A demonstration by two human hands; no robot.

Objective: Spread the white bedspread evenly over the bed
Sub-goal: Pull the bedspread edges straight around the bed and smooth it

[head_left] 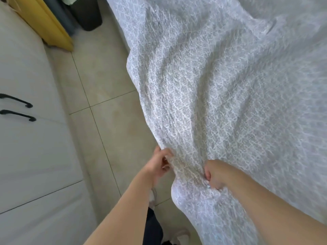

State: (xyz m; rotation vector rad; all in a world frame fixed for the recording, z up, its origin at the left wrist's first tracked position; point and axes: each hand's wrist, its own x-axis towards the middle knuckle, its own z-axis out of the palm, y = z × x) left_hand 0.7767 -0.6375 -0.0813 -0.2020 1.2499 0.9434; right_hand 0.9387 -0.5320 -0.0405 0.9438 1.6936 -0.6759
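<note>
- The white bedspread (203, 103), printed with a small grey floral pattern, lies over the bed (292, 6) and fills the right side of the view; near the far edge of the view the cloth looks plainer and blurred.
- Its near-left edge is lifted off the mattress and gathered into long folds that run from the far left of the bed down towards the two hands.
- The left hand (160, 164) is at the very rim of the cloth, above the floor — its fingers curl in and pinch the edge, so the grip is narrow and holding fabric. Motion blur hides the exact finger positions.
- The right hand (216, 175) sits just beside it, further onto the bed, closed into a fist with a bunch of bedspread held inside the grip.
- Below the hands the cloth hangs down the side of the bed towards the floor.
- The beige tiled floor (109, 82) runs between the bed and a white cabinet (26, 147) on the left, which carries two black handles (17, 100).
- At the far left corner stand a yellow panel (47, 23) and a dark bin (86, 15).
- A pale shoe (152, 197) and a dark trouser leg (152, 227) show under the left forearm.
</note>
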